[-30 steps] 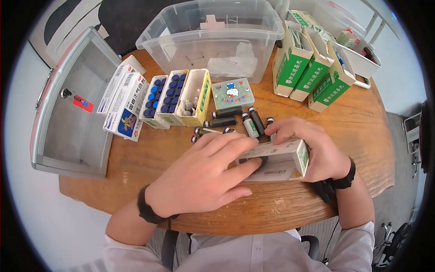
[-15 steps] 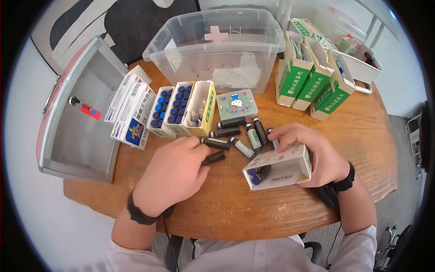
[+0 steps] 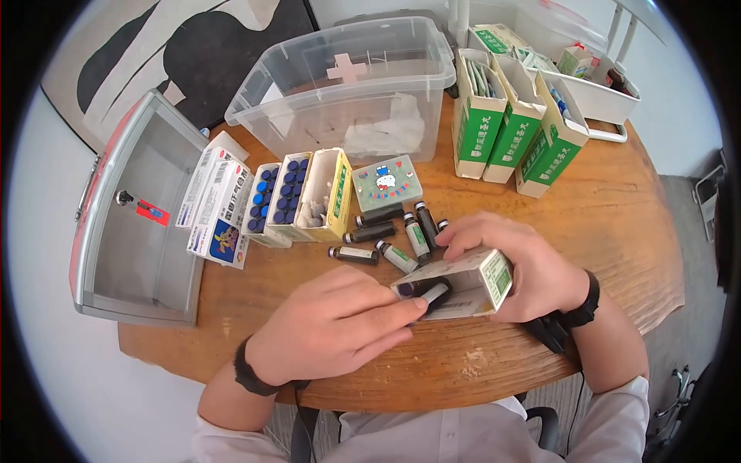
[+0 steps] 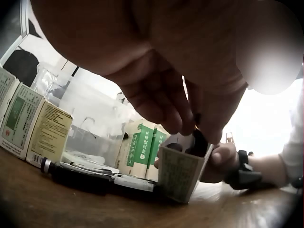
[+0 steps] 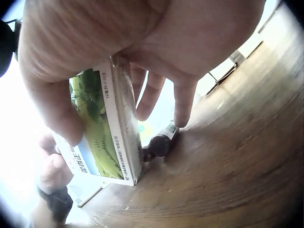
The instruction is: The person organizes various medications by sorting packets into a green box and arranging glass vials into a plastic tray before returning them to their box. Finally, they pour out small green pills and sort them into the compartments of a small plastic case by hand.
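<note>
In the head view the right hand (image 3: 521,266) grips a small open carton (image 3: 471,289), tilted with its open side toward the person. The left hand (image 3: 332,324) pinches a dark vial (image 3: 437,292) at the carton's opening, beside a blue-capped vial (image 3: 406,289) inside. Behind the carton, several dark vials lie on the table, one (image 3: 397,256) with a green and white label. The right wrist view shows the right thumb across the carton's printed face (image 5: 102,128); a vial (image 5: 164,140) lies by the fingertips. In the left wrist view, the left fingers reach into the carton's top (image 4: 183,164).
Upright cartons of blue-capped vials (image 3: 287,193) stand left of a patterned flat case (image 3: 387,184). A clear bin (image 3: 340,116) is behind. Green and white cartons (image 3: 552,154) stand back right, beside a white tray (image 3: 602,104). A glass-fronted case (image 3: 139,231) is at left.
The left hand has gone to the vials on the table and come back to the carton with a dark vial. One fewer vial lies near the left hand. The right hand keeps hold of the carton.
</note>
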Demonstrator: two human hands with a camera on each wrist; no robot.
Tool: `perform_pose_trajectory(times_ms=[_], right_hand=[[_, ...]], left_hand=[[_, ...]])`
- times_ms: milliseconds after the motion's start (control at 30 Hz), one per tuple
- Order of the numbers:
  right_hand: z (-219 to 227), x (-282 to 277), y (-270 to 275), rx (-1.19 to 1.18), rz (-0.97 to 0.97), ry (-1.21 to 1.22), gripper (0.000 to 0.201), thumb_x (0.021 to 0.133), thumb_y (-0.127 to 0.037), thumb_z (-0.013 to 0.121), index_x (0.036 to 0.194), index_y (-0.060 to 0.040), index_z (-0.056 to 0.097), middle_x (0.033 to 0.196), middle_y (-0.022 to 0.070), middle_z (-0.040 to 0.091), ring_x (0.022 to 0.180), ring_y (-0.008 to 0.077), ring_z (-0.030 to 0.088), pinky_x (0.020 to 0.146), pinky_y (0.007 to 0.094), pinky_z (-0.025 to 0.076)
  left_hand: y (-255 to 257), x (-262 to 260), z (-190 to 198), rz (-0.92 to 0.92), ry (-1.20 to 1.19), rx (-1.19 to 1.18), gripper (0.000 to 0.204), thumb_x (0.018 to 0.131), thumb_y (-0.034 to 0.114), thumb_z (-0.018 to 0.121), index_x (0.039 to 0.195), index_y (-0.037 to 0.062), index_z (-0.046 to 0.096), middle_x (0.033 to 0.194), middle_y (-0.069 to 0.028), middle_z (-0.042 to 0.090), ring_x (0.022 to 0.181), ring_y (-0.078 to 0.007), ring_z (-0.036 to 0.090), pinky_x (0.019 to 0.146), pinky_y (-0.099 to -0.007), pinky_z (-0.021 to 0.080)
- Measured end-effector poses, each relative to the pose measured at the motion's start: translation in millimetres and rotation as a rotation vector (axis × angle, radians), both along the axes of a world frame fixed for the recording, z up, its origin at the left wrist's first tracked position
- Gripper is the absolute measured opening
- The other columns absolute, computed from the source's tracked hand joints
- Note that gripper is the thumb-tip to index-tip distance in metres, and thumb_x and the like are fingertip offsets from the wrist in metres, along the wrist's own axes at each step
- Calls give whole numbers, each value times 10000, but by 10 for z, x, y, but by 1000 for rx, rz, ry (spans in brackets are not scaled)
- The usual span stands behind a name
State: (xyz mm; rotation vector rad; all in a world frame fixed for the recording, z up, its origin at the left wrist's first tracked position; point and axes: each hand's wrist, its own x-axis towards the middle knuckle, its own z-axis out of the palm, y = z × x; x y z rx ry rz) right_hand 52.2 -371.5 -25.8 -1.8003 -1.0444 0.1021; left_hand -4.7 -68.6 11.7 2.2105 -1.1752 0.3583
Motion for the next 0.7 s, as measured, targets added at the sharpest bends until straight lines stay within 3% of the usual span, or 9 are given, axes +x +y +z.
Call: perform_pose_trajectory(times_ms=[67,167,233,300,367,500,567,700], right_hand=[[18,-1,-2,-4,13,0,607,703,-32,889,1273,-60,682,1329,152,706,1246,367,695,1072,414,549],[48,20,-28,-21,42,5,590,701,-31,903,1251,-64,691,1331,153,709,1263,368,692,1078,421,547],[73,21,-34,-17,52,7,587,696,-29,907,1242,-63,693,1330,152,710,1272,369,690,1079,425,547],[75,12,-32,-14,57,13,583,691,-28,912,1232,-62,696,1329,151,712,1280,370,687,1081,428,547],[87,14,-37,-18,58,28,593,682,-26,915,1232,-62,696,1325,146,714,1296,371,683,1085,435,546],[74,24,-29,-22,59,22,588,688,-24,906,1236,-63,696,1317,149,716,1275,370,689,1079,433,548],[39,1,-14,-17,9,9,568,700,-31,892,1233,-67,698,1309,144,718,1246,364,697,1068,427,554],[29,-12,-6,-21,-5,-9,559,715,-46,881,1241,-71,695,1303,134,719,1216,358,703,1048,420,563]], left_hand=[[40,7,28,-22,47,-28,343,803,85,952,1125,119,839,1005,-45,785,815,-234,730,713,-338,594],[175,85,26,108,11,49,279,861,28,873,1127,95,821,1056,-84,803,863,-255,761,754,-350,615],[189,153,-99,332,11,160,240,889,13,814,1123,66,802,1108,-111,807,894,-285,774,783,-378,627],[201,133,-124,376,12,241,245,892,28,814,1135,49,786,1110,-107,801,911,-309,773,801,-395,628],[177,95,-69,490,184,402,259,886,35,820,1141,55,783,1080,-107,792,921,-302,772,817,-386,625],[180,84,70,397,194,428,246,869,42,845,1108,61,794,1030,-109,776,884,-289,773,781,-373,626],[152,67,122,301,107,111,268,821,38,901,1071,77,814,1021,-91,775,836,-250,768,724,-351,625],[60,-46,125,121,44,-29,305,778,27,952,1052,95,835,1035,-61,774,822,-214,764,697,-321,630]])
